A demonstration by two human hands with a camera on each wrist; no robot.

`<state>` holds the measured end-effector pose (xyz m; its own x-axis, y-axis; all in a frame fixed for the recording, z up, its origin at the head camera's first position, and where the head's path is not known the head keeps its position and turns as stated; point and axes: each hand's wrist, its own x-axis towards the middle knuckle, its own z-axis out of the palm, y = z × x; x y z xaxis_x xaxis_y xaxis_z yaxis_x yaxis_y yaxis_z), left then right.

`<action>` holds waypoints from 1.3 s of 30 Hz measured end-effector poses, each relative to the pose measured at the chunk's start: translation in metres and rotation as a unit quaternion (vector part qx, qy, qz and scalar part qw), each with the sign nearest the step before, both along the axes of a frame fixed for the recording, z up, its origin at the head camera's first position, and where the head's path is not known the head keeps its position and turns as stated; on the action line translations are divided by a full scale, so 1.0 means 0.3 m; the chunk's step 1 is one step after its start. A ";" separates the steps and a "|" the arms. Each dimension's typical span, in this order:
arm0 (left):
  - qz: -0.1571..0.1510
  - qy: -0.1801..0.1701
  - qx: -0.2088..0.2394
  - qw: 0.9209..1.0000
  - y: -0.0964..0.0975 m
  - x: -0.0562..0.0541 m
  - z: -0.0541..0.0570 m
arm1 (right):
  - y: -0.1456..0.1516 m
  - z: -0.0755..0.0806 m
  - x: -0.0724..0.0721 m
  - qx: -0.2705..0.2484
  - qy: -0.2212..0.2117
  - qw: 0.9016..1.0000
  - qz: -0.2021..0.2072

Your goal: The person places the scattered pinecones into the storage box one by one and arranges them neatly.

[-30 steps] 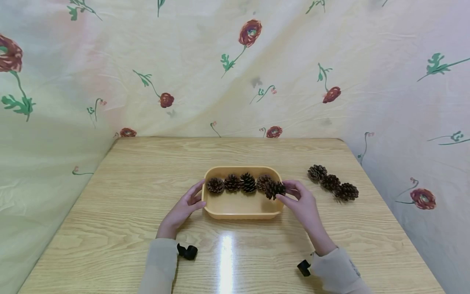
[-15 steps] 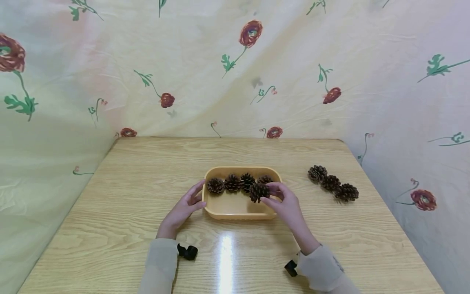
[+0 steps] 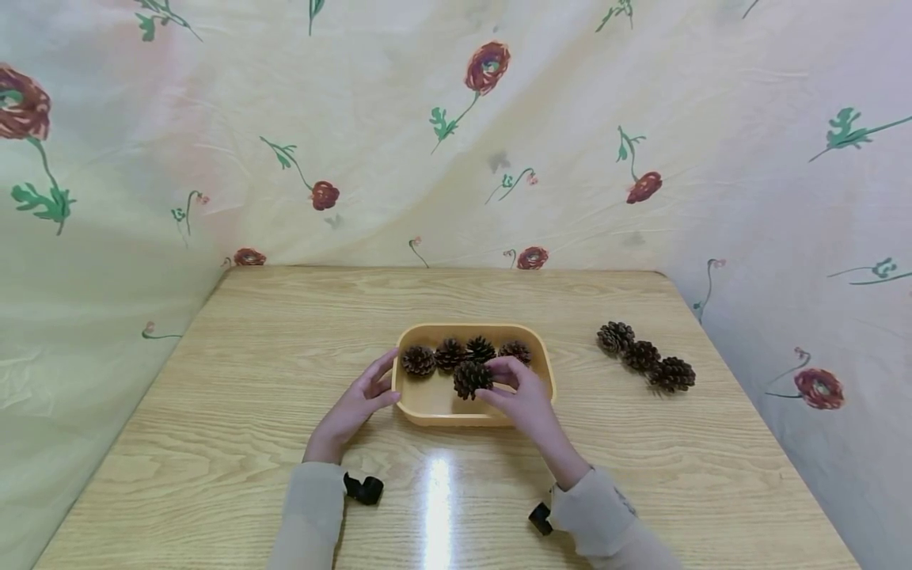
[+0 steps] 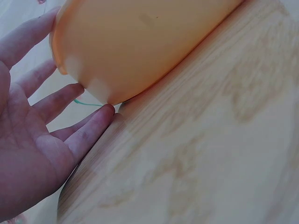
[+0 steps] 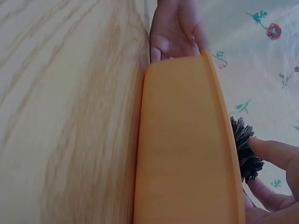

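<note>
My right hand (image 3: pixel 526 397) pinches a dark brown pine cone (image 3: pixel 473 380) between thumb and fingers, over the front half of a yellow-orange plastic tray (image 3: pixel 456 420). In the right wrist view the held pine cone (image 5: pixel 245 149) shows just past the tray's rim. Along the tray's back wall lie several other pine cones (image 3: pixel 418 361), the rightmost one (image 3: pixel 514 351) partly hidden by my right fingers. My left hand (image 3: pixel 356 404) rests against the tray's left end. In the left wrist view its fingers (image 4: pixel 58 103) are spread, with fingertips at the tray's outer wall (image 4: pixel 135 42).
Three more pine cones (image 3: pixel 641 356) lie in a slanting row on the wooden table (image 3: pixel 299 317), right of the tray. A flower-printed cloth (image 3: pixel 399 142) hangs behind the table and down both sides. Bright light reflects off the tabletop in front of the tray.
My right hand has carried the pine cone leftward over the tray, from its right end to near its middle. The left hand and the tray have stayed put.
</note>
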<state>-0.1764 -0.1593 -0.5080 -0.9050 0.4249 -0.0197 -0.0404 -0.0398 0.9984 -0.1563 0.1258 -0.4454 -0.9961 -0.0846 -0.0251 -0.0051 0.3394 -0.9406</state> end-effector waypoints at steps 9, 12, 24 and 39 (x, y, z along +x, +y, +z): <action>-0.005 0.001 0.008 1.000 -0.007 0.000 0.002 | -0.069 -0.006 -0.004 0.016 0.005 1.000 0.017; -0.007 0.001 0.008 1.000 -0.011 -0.003 0.002 | -0.089 -0.010 -0.010 0.030 0.010 0.999 0.024; -0.008 0.000 0.003 1.000 -0.016 -0.010 0.010 | -0.163 0.002 -0.030 0.091 0.017 0.994 0.054; -0.014 0.004 -0.001 1.000 -0.018 -0.013 0.009 | -0.219 -0.008 -0.061 0.138 -0.008 0.987 0.085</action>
<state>-0.1803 -0.1648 -0.5053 -0.8928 0.4502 -0.0129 -0.0331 -0.0371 0.9988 -0.1745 0.0599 -0.4479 -0.9675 -0.2379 -0.0858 -0.0702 0.5785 -0.8126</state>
